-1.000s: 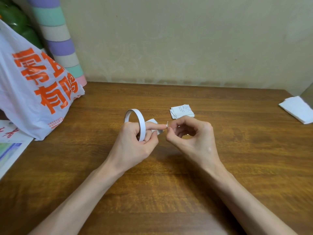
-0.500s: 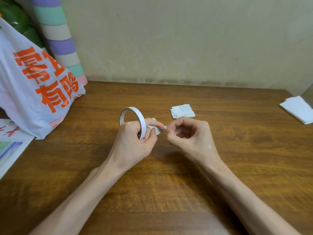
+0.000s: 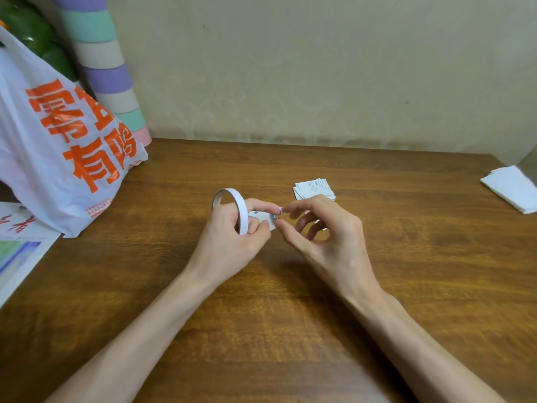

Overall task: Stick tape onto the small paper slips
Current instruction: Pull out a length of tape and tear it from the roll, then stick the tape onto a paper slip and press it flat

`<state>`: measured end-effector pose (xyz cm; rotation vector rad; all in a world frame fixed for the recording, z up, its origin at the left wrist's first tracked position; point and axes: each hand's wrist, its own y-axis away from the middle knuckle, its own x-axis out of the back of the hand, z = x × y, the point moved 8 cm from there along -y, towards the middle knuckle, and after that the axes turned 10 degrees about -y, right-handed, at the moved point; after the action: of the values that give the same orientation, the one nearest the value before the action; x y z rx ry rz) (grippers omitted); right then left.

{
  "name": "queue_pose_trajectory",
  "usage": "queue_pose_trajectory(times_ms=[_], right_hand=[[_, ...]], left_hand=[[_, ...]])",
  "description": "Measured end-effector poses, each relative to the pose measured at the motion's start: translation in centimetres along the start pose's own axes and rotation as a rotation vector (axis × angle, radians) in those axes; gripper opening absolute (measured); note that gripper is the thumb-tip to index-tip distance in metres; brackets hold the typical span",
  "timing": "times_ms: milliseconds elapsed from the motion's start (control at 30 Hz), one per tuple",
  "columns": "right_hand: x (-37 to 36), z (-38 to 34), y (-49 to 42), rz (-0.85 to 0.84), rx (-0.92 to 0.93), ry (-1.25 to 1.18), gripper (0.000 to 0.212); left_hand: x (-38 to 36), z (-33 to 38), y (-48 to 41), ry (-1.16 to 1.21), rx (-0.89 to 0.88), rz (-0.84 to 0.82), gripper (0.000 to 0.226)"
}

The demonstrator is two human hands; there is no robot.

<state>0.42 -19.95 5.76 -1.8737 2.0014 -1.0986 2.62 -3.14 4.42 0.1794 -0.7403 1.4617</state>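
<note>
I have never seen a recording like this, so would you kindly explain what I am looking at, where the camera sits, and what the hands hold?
There is no machine here: these are a person's two bare hands, filmed by one wide-angle camera worn on the head, looking forward and down. The left hand grips a thin white tape roll and a small paper slip. The right hand pinches a tiny white tab at the slip's edge, probably the tape's loose end. On the wooden table lie a stack of slips beyond the hands, a white plastic bag with orange print on the left, a printed sheet beside it, and folded white paper at the far right. A pastel striped column stands behind the bag.
</note>
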Motion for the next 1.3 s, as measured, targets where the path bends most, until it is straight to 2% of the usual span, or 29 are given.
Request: queue_pose_trajectory(times_ms=[133, 400, 567, 733, 867, 1033, 1133, 1300], right_hand=[[0.3, 0.3, -0.1, 0.024, 0.027, 0.037, 0.003], [0.5, 0.3, 0.0, 0.066, 0.015, 0.045, 0.005], [0.2, 0.2, 0.0, 0.032, 0.006, 0.007, 0.010], [0.5, 0.0, -0.2, 0.035, 0.043, 0.021, 0.003], [0.4, 0.1, -0.1, 0.048, 0.022, 0.025, 0.009], [1.2, 0.6, -0.2, 0.130, -0.074, -0.025, 0.018], [1.7, 1.1, -0.4, 0.160, -0.122, -0.032, 0.022], [2.2, 2.8, -0.7, 0.118, -0.160, 0.086, 0.011]], left_hand=[[0.0, -0.1, 0.0, 0.006, 0.018, 0.005, 0.029], [0.1, 1.1, 0.4, -0.006, 0.001, -0.051, 0.023], [0.4, 1.1, 0.4, 0.051, 0.036, -0.047, 0.017], [0.3, 0.9, 0.3, 0.092, 0.059, -0.061, 0.019], [-0.1, 0.8, 0.2, 0.085, 0.048, -0.086, 0.018], [0.2, 0.5, 0.1, 0.118, 0.060, -0.042, 0.040], [0.2, -0.2, 0.0, 0.114, 0.099, -0.037, 0.040], [0.1, -0.4, -0.1, 0.134, 0.111, -0.035, 0.041]])
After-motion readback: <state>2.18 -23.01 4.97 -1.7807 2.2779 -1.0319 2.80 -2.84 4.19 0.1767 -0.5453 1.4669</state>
